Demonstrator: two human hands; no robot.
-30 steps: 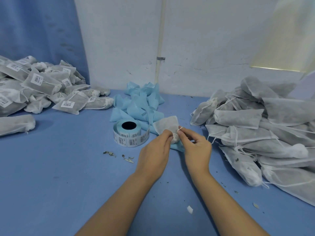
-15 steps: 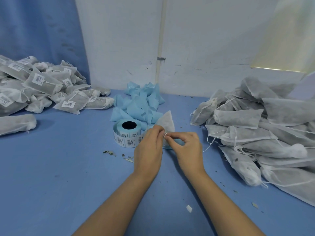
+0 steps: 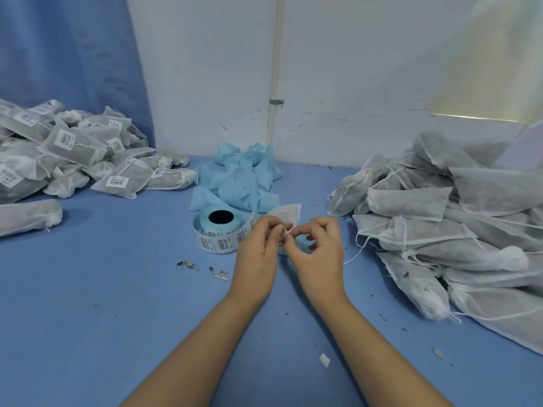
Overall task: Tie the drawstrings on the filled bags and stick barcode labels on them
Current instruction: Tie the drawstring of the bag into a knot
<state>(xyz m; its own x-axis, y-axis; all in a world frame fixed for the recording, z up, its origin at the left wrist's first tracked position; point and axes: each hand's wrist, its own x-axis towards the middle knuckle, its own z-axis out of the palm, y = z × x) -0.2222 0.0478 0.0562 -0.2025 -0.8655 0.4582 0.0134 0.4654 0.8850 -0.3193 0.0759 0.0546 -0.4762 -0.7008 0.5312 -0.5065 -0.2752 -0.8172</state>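
— What do the fingers have?
— The left hand and right hand curl inward. Their fingertips meet and pinch a thin white drawstring between them.
— And the bag?
— It is just behind the fingertips and mostly hidden. One white corner pokes up past them.
— Farther out?
— The label roll sits just left of the left fingers, with crumpled blue backing paper beyond it. The unlabelled bags are heaped right of the right hand, and the labelled bags are far off left.
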